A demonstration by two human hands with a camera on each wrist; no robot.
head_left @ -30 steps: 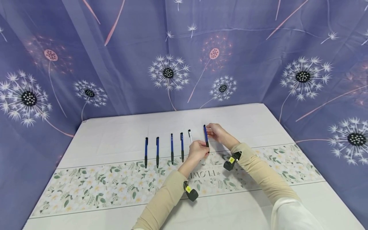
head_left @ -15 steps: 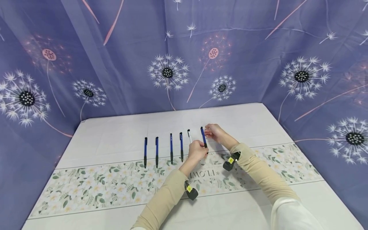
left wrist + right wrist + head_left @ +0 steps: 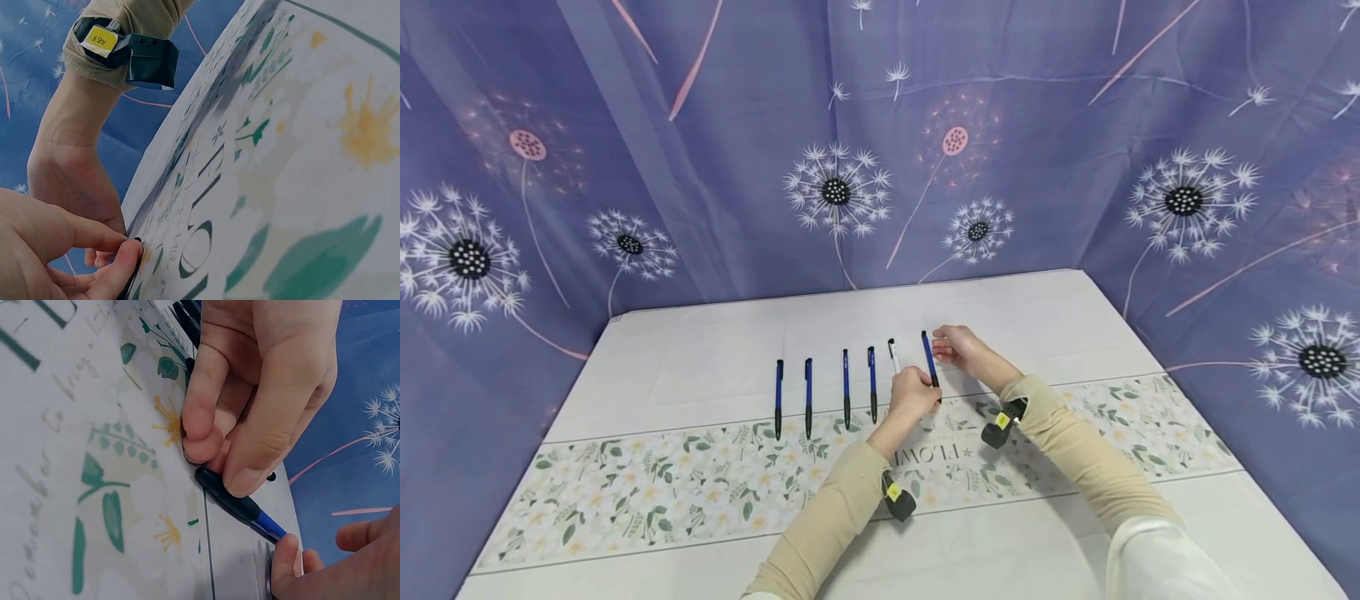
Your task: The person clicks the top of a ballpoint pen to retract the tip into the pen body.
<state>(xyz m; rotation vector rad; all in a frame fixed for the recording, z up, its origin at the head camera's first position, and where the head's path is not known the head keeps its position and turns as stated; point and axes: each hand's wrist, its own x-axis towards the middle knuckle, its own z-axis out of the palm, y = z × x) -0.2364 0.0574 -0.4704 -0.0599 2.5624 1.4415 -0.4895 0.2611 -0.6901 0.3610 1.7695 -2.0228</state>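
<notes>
A blue pen (image 3: 928, 354) with a black grip lies at the right end of a row of pens. My left hand (image 3: 913, 395) pinches its black grip end, thumb and fingers close over the table, as the right wrist view shows at the pen grip (image 3: 228, 495). My right hand (image 3: 962, 348) is beside the pen's upper end, fingers loosely bent; in the right wrist view its fingertips (image 3: 286, 550) are right at the blue barrel. Just left of this pen is a white pen (image 3: 893, 354) with a black top, its lower part hidden behind my left hand.
Further left, several blue pens stand in line: one blue pen (image 3: 872, 383), another blue pen (image 3: 846, 387), then a blue pen (image 3: 808, 398) and the leftmost pen (image 3: 778, 400). A floral band (image 3: 647, 492) crosses the white tablecloth (image 3: 700, 350). A dandelion-print curtain (image 3: 730, 167) surrounds the table.
The blue pen's upper end has moved left and down toward the white pen. My right hand's fingers have come away from that end; my left hand keeps its pinch with little movement.
</notes>
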